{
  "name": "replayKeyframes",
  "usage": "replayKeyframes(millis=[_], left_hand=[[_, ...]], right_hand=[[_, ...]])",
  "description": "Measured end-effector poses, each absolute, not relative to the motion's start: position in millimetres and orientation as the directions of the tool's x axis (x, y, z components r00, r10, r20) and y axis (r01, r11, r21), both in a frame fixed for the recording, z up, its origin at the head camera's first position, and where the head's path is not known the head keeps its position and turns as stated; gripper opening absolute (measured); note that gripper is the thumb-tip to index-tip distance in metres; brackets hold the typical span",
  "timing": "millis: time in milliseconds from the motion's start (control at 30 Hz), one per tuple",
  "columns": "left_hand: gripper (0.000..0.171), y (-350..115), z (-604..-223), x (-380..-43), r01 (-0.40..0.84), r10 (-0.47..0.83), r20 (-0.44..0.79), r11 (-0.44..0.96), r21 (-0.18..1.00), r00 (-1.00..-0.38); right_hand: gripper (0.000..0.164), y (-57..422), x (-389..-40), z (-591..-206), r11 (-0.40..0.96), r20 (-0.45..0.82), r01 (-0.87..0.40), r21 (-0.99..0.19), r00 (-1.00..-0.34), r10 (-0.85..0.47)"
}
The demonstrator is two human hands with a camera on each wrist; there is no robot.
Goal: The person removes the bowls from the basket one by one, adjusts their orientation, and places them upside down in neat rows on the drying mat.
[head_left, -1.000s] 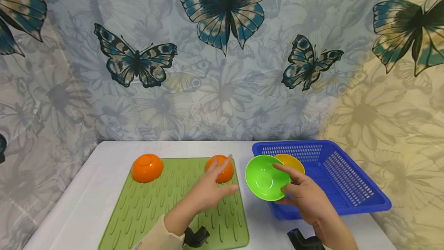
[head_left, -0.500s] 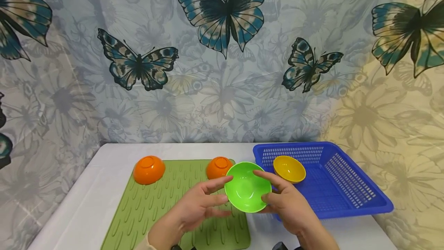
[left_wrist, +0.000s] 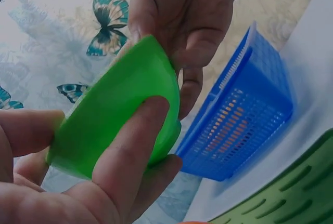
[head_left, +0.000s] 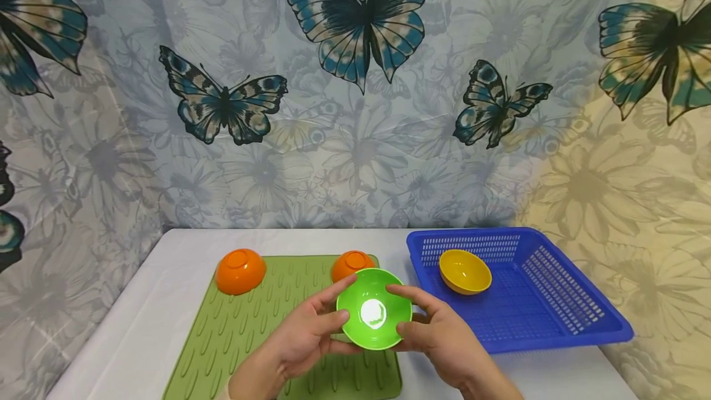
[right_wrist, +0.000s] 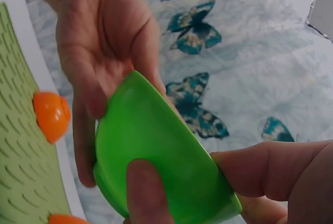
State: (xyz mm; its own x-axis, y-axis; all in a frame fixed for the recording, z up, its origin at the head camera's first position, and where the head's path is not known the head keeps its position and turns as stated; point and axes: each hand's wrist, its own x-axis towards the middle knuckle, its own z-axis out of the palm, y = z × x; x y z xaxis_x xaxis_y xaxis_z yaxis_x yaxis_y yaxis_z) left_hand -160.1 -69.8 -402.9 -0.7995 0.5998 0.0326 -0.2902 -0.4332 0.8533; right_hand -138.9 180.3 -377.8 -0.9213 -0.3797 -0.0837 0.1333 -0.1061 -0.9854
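Note:
A bright green bowl [head_left: 374, 316] is held up between both hands, its hollow side facing the head camera. My left hand [head_left: 302, 335] grips its left side, thumb at the rim and fingers behind the outer wall. On the other side my right hand [head_left: 444, 338] pinches the rim. In the left wrist view the fingers [left_wrist: 130, 151] press the bowl's [left_wrist: 114, 104] outside. Two orange bowls stand upside down on the green mat [head_left: 250, 326]: one orange bowl [head_left: 241, 271] at its far left corner, the other orange bowl [head_left: 351, 263] at its far right, partly hidden by the green one.
To the right stands a blue perforated basket [head_left: 555, 338] with a yellow bowl [head_left: 465, 271] lying in it, hollow side up. A white cloth covers the table [head_left: 111, 326]. Behind it hangs a butterfly-patterned curtain [head_left: 361, 171].
The right hand has carried the green bowl left, from beside the basket to over the mat's right part. The left hand has come down from near the orange bowl and taken hold of it.

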Motion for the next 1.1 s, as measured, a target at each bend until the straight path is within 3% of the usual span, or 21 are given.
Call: replayKeyframes(millis=[200,367,467,567,733,933,1100], left_hand=[[0.065,-76.9,-404.3,-158.9,-0.251,0.593,0.064,-0.433,0.866,-0.803],[0.063,-81.6,-400.7,-158.2,-0.16,0.53,0.059,-0.358,0.92,-0.846],[0.061,-84.3,-399.1,-157.6,-0.115,0.473,0.044,-0.301,0.947,-0.88],[0.06,-86.1,-398.3,-156.3,-0.076,0.441,0.046,-0.254,0.964,-0.896],[0.058,-86.1,-395.2,-151.2,0.065,0.411,0.108,-0.117,0.991,-0.905],[0.06,-82.3,-390.3,-142.7,0.366,0.404,0.264,0.201,0.909,-0.876],[0.063,-78.4,-390.0,-136.9,0.585,0.475,0.413,0.304,0.752,-0.777]], right_hand=[[0.06,177.1,-137.4,-377.7,-0.111,-0.074,0.133,-0.985,-0.901,-0.428],[0.065,180.6,-138.3,-369.1,-0.048,-0.047,0.066,-0.997,-0.946,-0.32],[0.066,187.9,-140.3,-364.1,-0.106,-0.042,0.077,-0.991,-0.954,-0.296],[0.065,196.1,-143.7,-364.8,-0.279,-0.033,0.169,-0.945,-0.9,-0.434],[0.06,202.4,-150.8,-372.9,-0.515,0.009,0.455,-0.726,-0.743,-0.669],[0.064,204.1,-156.5,-378.3,-0.56,-0.002,0.592,-0.579,-0.688,-0.725],[0.066,204.2,-159.3,-379.2,-0.535,-0.039,0.612,-0.583,-0.678,-0.734]])
